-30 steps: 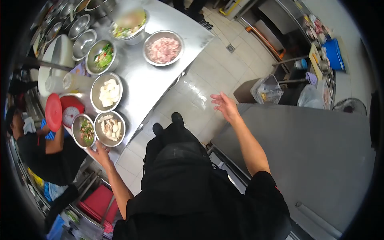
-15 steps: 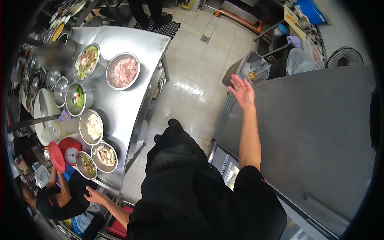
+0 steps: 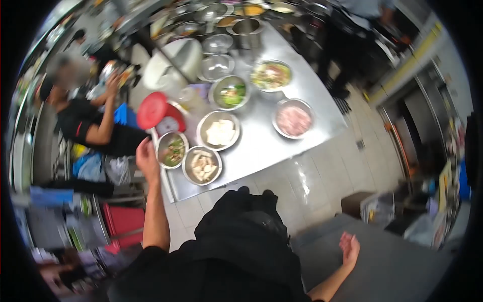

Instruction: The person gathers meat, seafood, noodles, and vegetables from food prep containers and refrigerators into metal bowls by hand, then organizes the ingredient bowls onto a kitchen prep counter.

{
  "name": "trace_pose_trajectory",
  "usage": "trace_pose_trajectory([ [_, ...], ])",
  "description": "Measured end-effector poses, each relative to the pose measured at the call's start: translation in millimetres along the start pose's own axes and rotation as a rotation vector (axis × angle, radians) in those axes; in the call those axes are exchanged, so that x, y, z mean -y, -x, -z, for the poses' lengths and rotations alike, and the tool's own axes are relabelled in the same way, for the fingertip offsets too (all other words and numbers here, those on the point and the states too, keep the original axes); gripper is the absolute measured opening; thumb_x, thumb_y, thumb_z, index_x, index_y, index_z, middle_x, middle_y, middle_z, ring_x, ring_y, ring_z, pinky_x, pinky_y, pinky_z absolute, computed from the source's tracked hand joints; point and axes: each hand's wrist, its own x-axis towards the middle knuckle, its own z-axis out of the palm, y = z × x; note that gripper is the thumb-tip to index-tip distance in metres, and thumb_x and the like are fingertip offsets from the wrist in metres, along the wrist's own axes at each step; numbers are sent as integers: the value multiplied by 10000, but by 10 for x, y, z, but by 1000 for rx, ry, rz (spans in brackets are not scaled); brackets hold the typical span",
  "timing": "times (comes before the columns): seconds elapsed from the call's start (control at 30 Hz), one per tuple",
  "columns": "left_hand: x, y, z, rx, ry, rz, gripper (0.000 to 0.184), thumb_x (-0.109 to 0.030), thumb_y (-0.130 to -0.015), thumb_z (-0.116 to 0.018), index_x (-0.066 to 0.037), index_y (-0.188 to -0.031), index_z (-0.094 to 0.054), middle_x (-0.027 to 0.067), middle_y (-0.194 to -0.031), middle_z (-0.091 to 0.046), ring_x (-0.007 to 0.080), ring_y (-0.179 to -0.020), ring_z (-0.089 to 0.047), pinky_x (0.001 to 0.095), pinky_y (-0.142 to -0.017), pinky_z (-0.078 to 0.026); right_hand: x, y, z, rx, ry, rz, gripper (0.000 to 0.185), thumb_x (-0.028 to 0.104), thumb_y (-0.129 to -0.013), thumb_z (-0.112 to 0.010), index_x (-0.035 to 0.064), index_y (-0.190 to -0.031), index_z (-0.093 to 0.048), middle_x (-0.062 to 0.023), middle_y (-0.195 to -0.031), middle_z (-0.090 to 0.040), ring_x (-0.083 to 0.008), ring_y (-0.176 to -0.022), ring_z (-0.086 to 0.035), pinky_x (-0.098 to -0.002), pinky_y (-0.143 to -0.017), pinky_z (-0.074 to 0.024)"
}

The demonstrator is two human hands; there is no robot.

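My left hand [image 3: 147, 157] is at the near left corner of the steel table [image 3: 256, 151], beside a small bowl of chopped greens and red bits [image 3: 174, 150]. Its fingers point up and are blurred, so I cannot tell what they touch. My right hand [image 3: 349, 248] hangs over the grey surface [image 3: 372, 261] at the lower right, fingers loosely curled and apart, holding nothing. Next to the small bowl are a bowl of sliced pale pieces [image 3: 203, 165] and a bowl of white chunks [image 3: 220, 132]. Further along stand a bowl of leafy greens [image 3: 231, 93] and a bowl of pink meat [image 3: 294, 119].
A red scale [image 3: 170, 121] with a red plate on top stands at the table's left edge. Beyond it a co-worker [image 3: 90, 118] in black raises both hands. Another person [image 3: 347, 40] stands past the far corner. A lined bin [image 3: 377, 209] is at the right.
The view has swung left, so the table now fills the middle. My left hand has risen beside the small bowl, and my right hand has dropped, its fingers more curled.
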Motion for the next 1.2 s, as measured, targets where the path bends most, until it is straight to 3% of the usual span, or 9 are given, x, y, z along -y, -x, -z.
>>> trace_pose_trajectory([
  [0.2, -492, -620, -740, 187, 168, -47, 206, -133, -910, -599, 32, -1029, -627, 70, -896, -653, 112, -829, -601, 243, -746, -475, 53, 240, -138, -112, 363, -334, 287, 252, -881, -640, 33, -1063, -605, -102, -1059, -652, -173, -890, -630, -326, -685, -537],
  [0.33, -769, -1210, -1713, 467, 219, -199, 256, -165, -873, -634, 55, -1004, -637, 130, -914, -683, 176, -815, -654, 281, -735, -505, -368, 307, -232, -476, 487, -170, 345, 248, -864, -647, 49, -1142, -601, -43, -939, -645, -145, -825, -608, -306, -653, -517],
  [0.47, -322, -2155, -3041, 621, -699, -202, 389, -322, -799, -647, -8, -1027, -673, 226, -1038, -653, 347, -922, -653, 386, -813, -519, -969, 371, -813, -486, 617, -169, 355, 240, -854, -653, 55, -1153, -602, -23, -911, -643, -122, -765, -595, -304, -615, -497],
  [0.53, 647, -2504, -3634, 615, -760, -210, 371, -319, -767, -599, -15, -958, -693, 192, -989, -677, 328, -937, -657, 410, -822, -511, -1351, 548, -1073, -446, 775, -139, 367, 238, -852, -655, 54, -1165, -597, -16, -894, -643, -115, -730, -585, -302, -592, -484],
  [0.6, 1540, -2892, -4188, 984, -1168, -510, 419, -366, -755, -649, -42, -1017, -686, 171, -1100, -651, 331, -1042, -613, 407, -905, -488, -1569, 891, -1449, -573, 615, -206, 359, 231, -844, -662, 44, -1146, -608, -20, -865, -646, -119, -707, -578, -298, -592, -478],
  [0.73, 1360, -2858, -4376, 1148, -1227, -716, 401, -344, -772, -634, -41, -1032, -674, 174, -1066, -651, 310, -999, -622, 415, -861, -491, -2542, 1809, -1607, -700, 578, -208, 293, 220, -817, -690, 10, -1018, -655, -53, -804, -656, -126, -700, -573, -294, -633, -480],
  [0.8, 1199, -2873, -4594, 1126, -1193, -795, 392, -337, -775, -628, -39, -1026, -671, 170, -1048, -651, 304, -978, -624, 412, -842, -491, -2937, 2285, -1707, -762, 892, -341, 370, 271, -801, -693, -25, -1020, -657, -175, -985, -682, -293, -910, -649, -382, -819, -500],
  [1.03, 558, -2694, -5041, 982, -986, -705, 362, -315, -787, -609, -31, -1005, -661, 158, -987, -650, 283, -904, -631, 402, -775, -489, -1880, 3445, -2541, -1330, 658, -161, 319, 226, -781, -656, 28, -1031, -656, -167, -882, -676, -291, -798, -656, -387, -715, -506],
  [1.2, 263, -2659, -4775, 911, -685, -506, 342, -300, -796, -596, -25, -990, -653, 149, -943, -650, 267, -851, -636, 395, -727, -488, -506, 4352, -2747, -1864, 1385, 66, 219, 85, -697, -664, 28, -909, -656, -160, -882, -645, -342, -872, -608, -428, -759, -475],
])
